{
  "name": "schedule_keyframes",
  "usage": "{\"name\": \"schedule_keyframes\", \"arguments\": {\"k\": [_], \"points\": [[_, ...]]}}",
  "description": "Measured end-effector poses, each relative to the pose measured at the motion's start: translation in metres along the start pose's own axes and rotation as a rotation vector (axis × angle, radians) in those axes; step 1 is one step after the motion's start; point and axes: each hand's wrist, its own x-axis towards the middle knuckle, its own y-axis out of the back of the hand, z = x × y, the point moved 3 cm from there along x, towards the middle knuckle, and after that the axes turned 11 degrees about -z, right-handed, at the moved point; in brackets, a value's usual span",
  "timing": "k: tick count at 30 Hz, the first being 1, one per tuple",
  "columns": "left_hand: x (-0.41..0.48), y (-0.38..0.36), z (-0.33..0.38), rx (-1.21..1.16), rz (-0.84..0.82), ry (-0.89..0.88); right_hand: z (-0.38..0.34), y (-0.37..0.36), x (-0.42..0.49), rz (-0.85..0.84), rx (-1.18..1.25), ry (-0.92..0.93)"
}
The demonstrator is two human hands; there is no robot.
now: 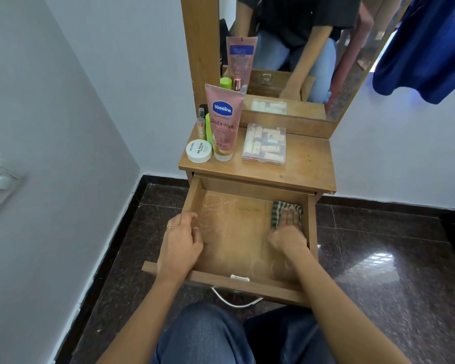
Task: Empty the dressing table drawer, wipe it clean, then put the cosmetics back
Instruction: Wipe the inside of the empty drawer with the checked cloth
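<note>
The wooden drawer (229, 232) stands pulled out, with dusty smears on its bare bottom. A checked green cloth (281, 207) lies in its far right corner, and my right hand (288, 229) presses flat on it with straight fingers. My left hand (180, 243) rests on the drawer's left wall, fingers loosely curled over the edge. On the tabletop (307, 164) stand a pink Vaseline tube (223, 122), a white nail polish remover jar (199, 151), a few small bottles (204, 124) and a clear box of small tubes (264, 143).
A mirror (294, 48) in a wooden frame rises behind the tabletop. A blue garment (426, 48) hangs at the upper right. Grey walls close in on the left. The floor is dark polished stone (378, 258). My knees in jeans (221, 337) sit just before the drawer front.
</note>
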Motion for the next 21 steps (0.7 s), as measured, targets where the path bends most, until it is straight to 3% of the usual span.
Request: {"name": "schedule_keyframes", "arguments": {"k": [9,15,18,21], "points": [[-0.002,-0.001,-0.001,-0.013,0.002,0.023,-0.077,-0.008,0.010,0.017,-0.016,0.071],[0.000,-0.001,0.000,0.008,-0.005,0.008,-0.132,-0.029,0.000,0.019,-0.071,0.333],[0.000,0.001,0.000,0.001,0.000,0.007,-0.117,-0.035,-0.007,-0.055,-0.162,0.426],[0.000,0.001,0.000,-0.018,0.012,0.018,-0.067,-0.032,-0.013,-0.068,-0.240,0.376]]}}
